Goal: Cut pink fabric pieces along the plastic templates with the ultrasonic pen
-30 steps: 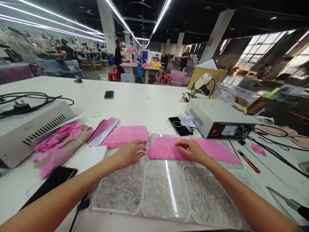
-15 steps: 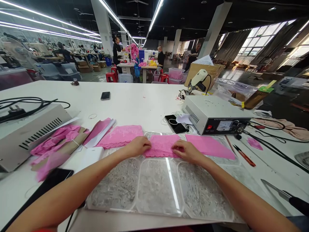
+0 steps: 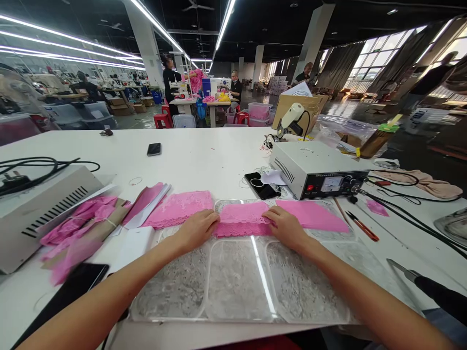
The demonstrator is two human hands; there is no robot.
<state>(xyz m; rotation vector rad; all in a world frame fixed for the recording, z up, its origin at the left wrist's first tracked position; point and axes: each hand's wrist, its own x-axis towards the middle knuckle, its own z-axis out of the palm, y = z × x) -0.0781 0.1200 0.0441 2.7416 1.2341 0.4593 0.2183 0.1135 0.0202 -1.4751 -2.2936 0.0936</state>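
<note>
White counter (image 3: 197, 160): left hand (image 3: 199, 227) and right hand (image 3: 286, 227), nearly closed, pinch pink scalloped-lace top layer (image 3: 242, 211) between them; newly raised off darker pink lace (image 3: 241, 230), likely separating.

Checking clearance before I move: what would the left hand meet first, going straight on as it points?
The left hand would likely meet the middle pink lace, at its left edge; whether they touch is unclear.

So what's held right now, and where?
The top scalloped pink lace sheet, seemingly pinched at its near corners: left hand at the left one, right hand at the right.
</note>
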